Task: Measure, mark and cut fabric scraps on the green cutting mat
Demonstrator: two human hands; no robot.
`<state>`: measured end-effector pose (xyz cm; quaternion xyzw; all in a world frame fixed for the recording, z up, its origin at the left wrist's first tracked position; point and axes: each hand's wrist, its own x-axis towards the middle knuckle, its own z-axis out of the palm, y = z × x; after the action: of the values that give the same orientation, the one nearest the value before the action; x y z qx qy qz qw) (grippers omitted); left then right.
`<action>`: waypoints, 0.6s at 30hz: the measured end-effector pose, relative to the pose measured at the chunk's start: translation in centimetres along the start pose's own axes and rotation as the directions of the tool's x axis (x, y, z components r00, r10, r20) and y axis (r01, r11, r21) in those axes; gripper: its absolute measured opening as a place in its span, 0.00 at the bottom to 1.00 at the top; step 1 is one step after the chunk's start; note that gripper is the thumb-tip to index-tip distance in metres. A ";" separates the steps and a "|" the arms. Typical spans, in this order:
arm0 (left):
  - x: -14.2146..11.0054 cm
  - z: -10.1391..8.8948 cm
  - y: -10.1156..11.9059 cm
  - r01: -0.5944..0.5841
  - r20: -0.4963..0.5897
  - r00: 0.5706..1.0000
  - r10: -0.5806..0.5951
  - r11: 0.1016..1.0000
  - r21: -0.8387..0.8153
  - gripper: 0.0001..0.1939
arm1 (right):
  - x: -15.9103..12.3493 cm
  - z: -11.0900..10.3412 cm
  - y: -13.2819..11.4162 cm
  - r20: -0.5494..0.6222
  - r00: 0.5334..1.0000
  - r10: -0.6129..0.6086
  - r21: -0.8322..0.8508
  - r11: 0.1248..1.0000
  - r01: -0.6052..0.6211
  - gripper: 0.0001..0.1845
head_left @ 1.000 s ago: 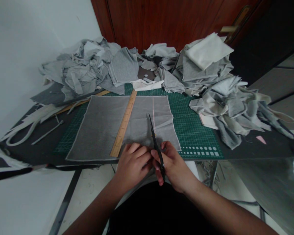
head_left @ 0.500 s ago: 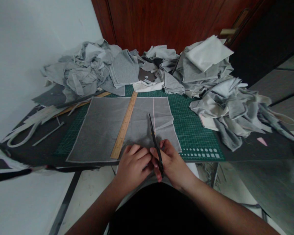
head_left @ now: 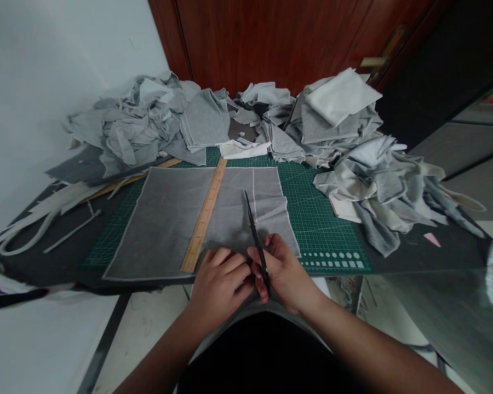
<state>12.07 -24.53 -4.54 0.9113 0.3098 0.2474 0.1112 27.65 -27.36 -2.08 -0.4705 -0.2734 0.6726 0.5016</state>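
My right hand is closed around black scissors, whose blades point away from me over a flat piece of grey fabric. The blades look almost closed. A pale line runs down the fabric just right of the scissor tip. At the fabric's front edge, my left hand has its fingers curled over the cloth, close against my right fingers. Its fingertips are hidden. A wooden ruler lies slanted across the fabric, left of the scissors and near my left hand.
Under the fabric is a green cutting mat on a dark table. Heaps of grey cloth stand at the back left, with more scraps to the right. White strips and another ruler lie at left. A door stands behind.
The whole scene sits slightly lower and further left as the camera shifts. Both hands and the scissors keep nearly the same place on the fabric; the ruler has not moved.
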 end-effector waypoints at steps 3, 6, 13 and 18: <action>0.0 0.0 0.0 0.001 -0.005 1.000 -0.001 1.000 -0.010 0.06 | 0.2 0.0 -0.2 -0.016 1.000 -0.012 -0.004 1.000 0.012 0.37; -0.1 -0.1 -0.1 0.000 0.004 1.000 0.000 1.000 -0.019 0.07 | 0.5 0.0 -0.2 -0.011 1.000 -0.025 -0.021 0.999 0.025 0.35; -0.1 0.1 0.0 -0.007 -0.003 1.000 0.007 1.000 -0.019 0.07 | 1.1 0.1 -0.1 -0.021 0.999 -0.039 -0.058 0.998 0.038 0.29; -0.1 0.2 -0.1 -0.010 -0.019 1.000 0.010 1.000 -0.018 0.07 | 1.2 0.4 -0.7 -0.024 0.999 -0.026 -0.054 0.998 0.025 0.31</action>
<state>12.05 -24.57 -4.79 0.9094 0.3040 0.2594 0.1151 27.55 -25.91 -1.77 -0.4886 -0.2911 0.6525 0.5007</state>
